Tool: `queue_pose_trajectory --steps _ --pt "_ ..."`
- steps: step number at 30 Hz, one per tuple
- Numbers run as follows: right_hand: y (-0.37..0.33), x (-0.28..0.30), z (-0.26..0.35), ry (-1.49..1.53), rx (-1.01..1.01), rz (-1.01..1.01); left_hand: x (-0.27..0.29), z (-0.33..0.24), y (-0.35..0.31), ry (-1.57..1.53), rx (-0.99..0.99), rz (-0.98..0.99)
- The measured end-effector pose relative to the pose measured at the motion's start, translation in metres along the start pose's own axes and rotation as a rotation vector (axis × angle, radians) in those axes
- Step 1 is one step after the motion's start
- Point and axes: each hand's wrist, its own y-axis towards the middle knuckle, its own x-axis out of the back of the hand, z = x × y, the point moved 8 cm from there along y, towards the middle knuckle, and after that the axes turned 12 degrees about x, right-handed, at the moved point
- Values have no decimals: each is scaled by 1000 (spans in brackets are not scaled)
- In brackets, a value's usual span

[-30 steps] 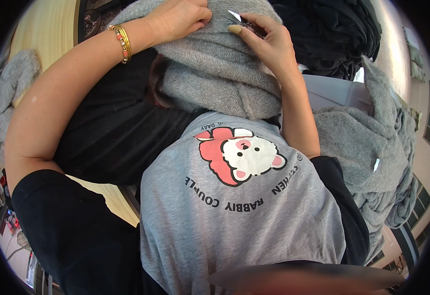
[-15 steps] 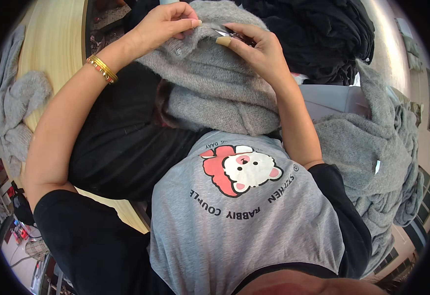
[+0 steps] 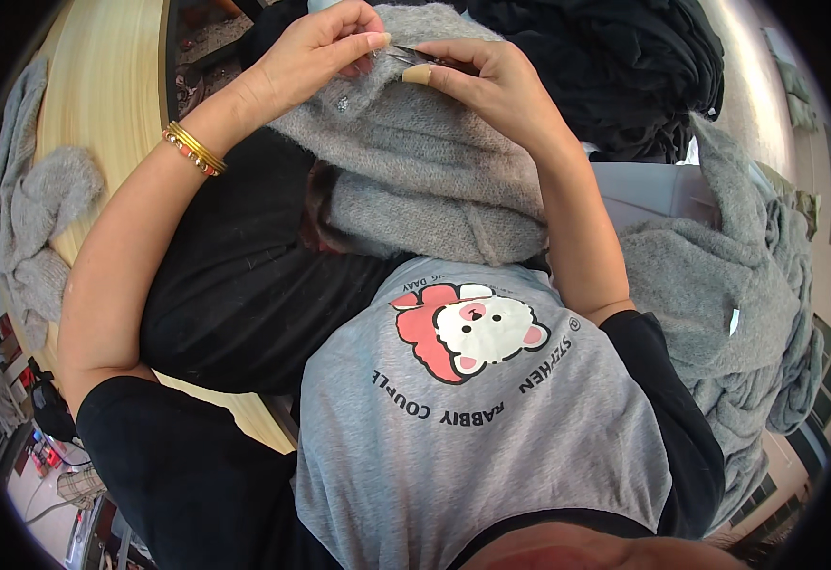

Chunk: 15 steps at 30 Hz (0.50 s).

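Observation:
A fuzzy grey knit garment (image 3: 434, 142) lies bunched over my lap, with a small shiny silver spot on its upper left part. My left hand (image 3: 334, 43) is closed in a pinch at the garment's far edge; whether a thread is also between the fingertips is too small to tell. Dark metal thread snips (image 3: 404, 53) stick out from my right hand (image 3: 496, 81), which is closed round them with a yellowish cover on the thumb. The tips of the snips point left, close to my left fingertips.
A heap of black cloth (image 3: 615, 66) lies beyond my right hand. More grey knit pieces (image 3: 710, 285) are piled at the right, one with a small white tag. At the left, another grey knit piece (image 3: 54, 204) rests on a light wooden surface (image 3: 102, 76).
The snips and my right hand have shifted slightly left, nearer to my left fingertips. My left hand keeps its pinch at almost the same spot.

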Motion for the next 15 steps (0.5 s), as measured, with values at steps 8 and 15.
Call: queue_pose_trajectory --steps 8,15 --pt "5 -1 2 -76 -58 56 -6 -14 -5 233 -70 -53" --pt "5 -2 5 -120 6 105 -14 -24 -11 382 -134 -53"
